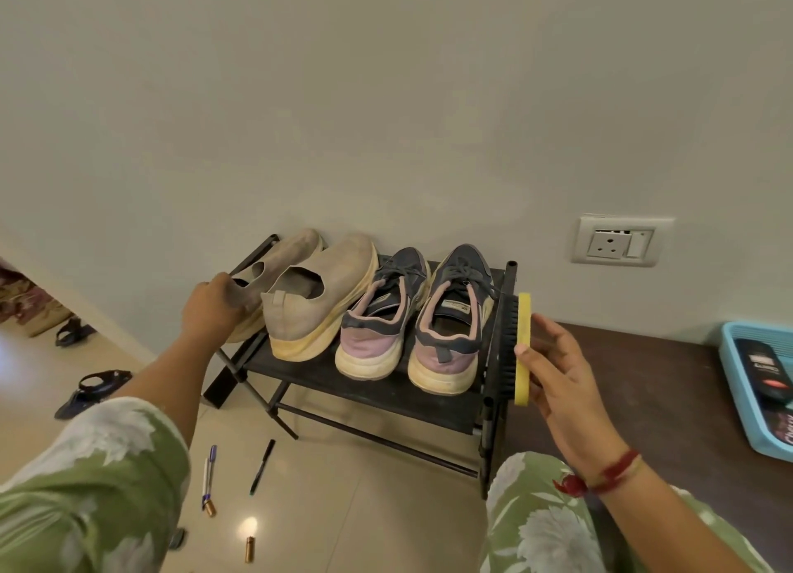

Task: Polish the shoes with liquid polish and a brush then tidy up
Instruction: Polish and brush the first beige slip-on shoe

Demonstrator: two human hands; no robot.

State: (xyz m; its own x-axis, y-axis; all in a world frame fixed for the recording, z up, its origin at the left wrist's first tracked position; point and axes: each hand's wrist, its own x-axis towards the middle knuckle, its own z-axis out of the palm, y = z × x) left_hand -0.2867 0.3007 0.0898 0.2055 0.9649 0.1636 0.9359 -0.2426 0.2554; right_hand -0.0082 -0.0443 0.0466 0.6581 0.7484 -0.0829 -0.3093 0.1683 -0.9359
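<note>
Green floral sleeves [86, 465] frame the near edge. The left hand [212, 304] curls its fingers round the heel of the far-left beige shoe [274, 259], at the left end of the black shoe rack [386, 396]. The right hand [562, 383] pinches a yellow brush [522, 315] between thumb and fingers just right of the rack, bristles facing left. A second beige shoe [317, 298] and two navy-pink sneakers [412, 315] stand on the rack. On the dark desk [665, 401] at right, a blue tray [738, 383] holds a dark bottle [768, 370]. Pens [261, 465] and batteries [249, 549] lie on the floor.
</note>
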